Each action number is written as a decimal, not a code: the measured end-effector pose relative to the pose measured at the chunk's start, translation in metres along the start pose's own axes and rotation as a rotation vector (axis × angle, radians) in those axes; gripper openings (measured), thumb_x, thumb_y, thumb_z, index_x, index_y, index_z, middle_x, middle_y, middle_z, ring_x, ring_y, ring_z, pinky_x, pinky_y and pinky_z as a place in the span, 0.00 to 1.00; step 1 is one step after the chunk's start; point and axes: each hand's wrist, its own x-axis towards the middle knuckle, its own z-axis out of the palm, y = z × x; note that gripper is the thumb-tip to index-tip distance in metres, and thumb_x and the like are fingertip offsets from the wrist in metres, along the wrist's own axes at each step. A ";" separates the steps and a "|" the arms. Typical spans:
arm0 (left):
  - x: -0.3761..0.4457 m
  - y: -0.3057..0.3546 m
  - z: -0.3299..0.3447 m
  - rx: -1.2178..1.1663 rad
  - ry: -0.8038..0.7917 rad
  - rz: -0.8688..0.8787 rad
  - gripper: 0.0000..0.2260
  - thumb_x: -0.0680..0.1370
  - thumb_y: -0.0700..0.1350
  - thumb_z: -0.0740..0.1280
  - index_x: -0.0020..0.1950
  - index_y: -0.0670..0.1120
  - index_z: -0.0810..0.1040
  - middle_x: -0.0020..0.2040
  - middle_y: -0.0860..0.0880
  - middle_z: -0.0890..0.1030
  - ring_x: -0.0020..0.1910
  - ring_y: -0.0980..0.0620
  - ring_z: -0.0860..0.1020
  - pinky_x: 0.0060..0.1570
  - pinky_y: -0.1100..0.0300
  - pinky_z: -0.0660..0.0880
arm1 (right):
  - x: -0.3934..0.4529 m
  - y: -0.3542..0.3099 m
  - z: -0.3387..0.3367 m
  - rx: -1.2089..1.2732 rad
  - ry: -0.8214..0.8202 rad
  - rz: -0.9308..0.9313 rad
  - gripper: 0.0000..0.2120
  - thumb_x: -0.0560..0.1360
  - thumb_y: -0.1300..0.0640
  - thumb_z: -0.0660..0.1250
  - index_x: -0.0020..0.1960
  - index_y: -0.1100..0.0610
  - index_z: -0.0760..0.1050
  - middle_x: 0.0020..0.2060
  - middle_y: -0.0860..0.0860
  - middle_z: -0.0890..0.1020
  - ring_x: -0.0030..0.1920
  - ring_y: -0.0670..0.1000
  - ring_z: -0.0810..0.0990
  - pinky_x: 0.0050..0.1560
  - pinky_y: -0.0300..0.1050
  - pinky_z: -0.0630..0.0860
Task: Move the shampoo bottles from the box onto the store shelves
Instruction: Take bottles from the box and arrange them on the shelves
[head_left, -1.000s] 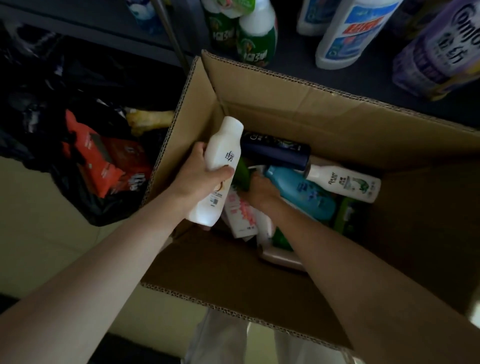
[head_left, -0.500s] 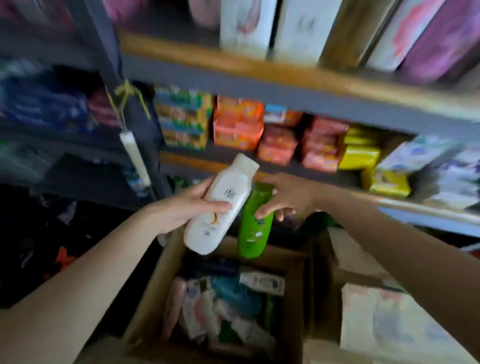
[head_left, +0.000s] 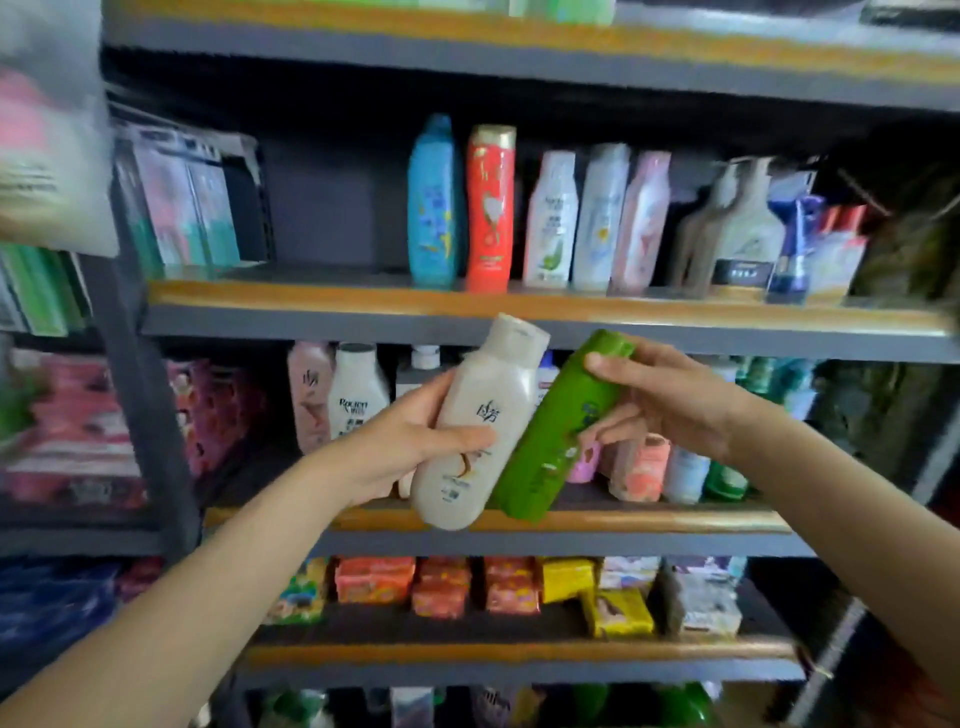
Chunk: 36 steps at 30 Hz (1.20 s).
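Note:
My left hand grips a white shampoo bottle around its middle, cap tilted up and to the right. My right hand holds a green shampoo bottle near its cap, its base slanting down to the left. Both bottles hang side by side, almost touching, in front of the middle shelf. The upper shelf carries a row of standing bottles to the right, with a bare stretch on its left part. The box is out of view.
A blue bottle and a red bottle head the upper row. White and pink bottles stand on the middle shelf behind my hands. Soap packs fill the shelf below. A grey upright post bounds the left.
My view has swung up from the box to the shelves. Both hands have risen with their bottles; my right hand took the green bottle out of the box.

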 end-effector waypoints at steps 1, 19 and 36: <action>0.004 0.006 0.004 0.035 -0.018 0.012 0.25 0.66 0.39 0.74 0.58 0.56 0.72 0.46 0.58 0.84 0.47 0.60 0.81 0.45 0.64 0.78 | -0.002 -0.004 -0.002 -0.018 -0.005 -0.022 0.14 0.66 0.52 0.68 0.50 0.53 0.74 0.41 0.54 0.85 0.33 0.57 0.85 0.31 0.40 0.80; 0.025 0.123 -0.101 0.044 0.495 0.368 0.20 0.72 0.38 0.68 0.61 0.53 0.71 0.56 0.51 0.80 0.55 0.53 0.78 0.56 0.52 0.75 | 0.124 -0.125 0.073 -0.262 0.074 -0.625 0.09 0.73 0.58 0.70 0.45 0.52 0.69 0.40 0.55 0.82 0.31 0.57 0.83 0.30 0.43 0.79; 0.052 0.121 -0.200 -0.211 0.536 0.109 0.18 0.76 0.41 0.65 0.66 0.44 0.73 0.55 0.43 0.81 0.53 0.46 0.79 0.49 0.52 0.76 | 0.281 -0.099 0.130 -0.114 -0.002 0.052 0.20 0.69 0.68 0.72 0.58 0.62 0.70 0.56 0.61 0.78 0.50 0.64 0.82 0.47 0.52 0.81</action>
